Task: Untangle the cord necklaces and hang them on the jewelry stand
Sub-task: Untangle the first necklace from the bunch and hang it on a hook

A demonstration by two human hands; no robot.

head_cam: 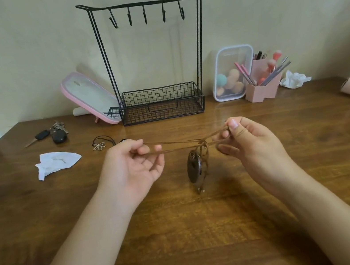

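A brown cord necklace (178,146) is held taut above the desk (187,235) between the left hand (133,165) and right hand (249,140), both pinching it. Pulled harder, its twist (202,144) could be tightened into a knot. Beyond, the jewelry stand (161,102) is seen with bare hooks.

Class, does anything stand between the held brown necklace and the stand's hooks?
Nothing visible does. The brown necklace is held above the table in front of the stand, whose five hooks hang bare.

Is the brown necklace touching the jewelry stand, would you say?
Apart: the head view shows tabletop between the brown necklace and the jewelry stand.
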